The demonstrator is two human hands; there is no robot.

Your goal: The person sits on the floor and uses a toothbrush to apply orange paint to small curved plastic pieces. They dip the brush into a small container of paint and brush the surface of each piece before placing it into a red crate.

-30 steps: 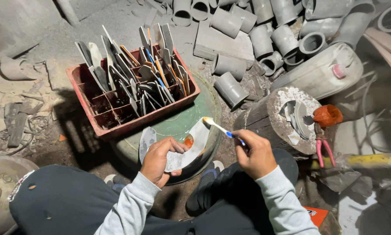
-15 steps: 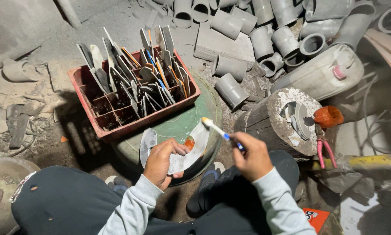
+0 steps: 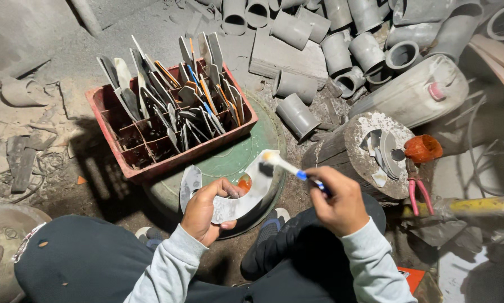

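Head view: curved, dull grey metal blade (image 3: 229, 196), crescent-shaped.

curved blade (image 3: 235, 202): dull grey metal | crate (image 3: 151, 163): red plastic, dusty | stump (image 3: 341, 151): rough wood, perhaps

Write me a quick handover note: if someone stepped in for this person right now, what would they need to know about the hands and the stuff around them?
Left hand: grips a curved, crescent-shaped metal blade over the lap.
Right hand: holds a toothbrush, its bristle end at the blade's upper tip.
Ahead: a red crate packed with upright blades sits on a green round lid.
Right: a wooden stump carries a few metal pieces and an orange lump; red-handled pliers lie beside it.
Done: many blades stand in the crate.
Left: the held blade is not in the crate yet.
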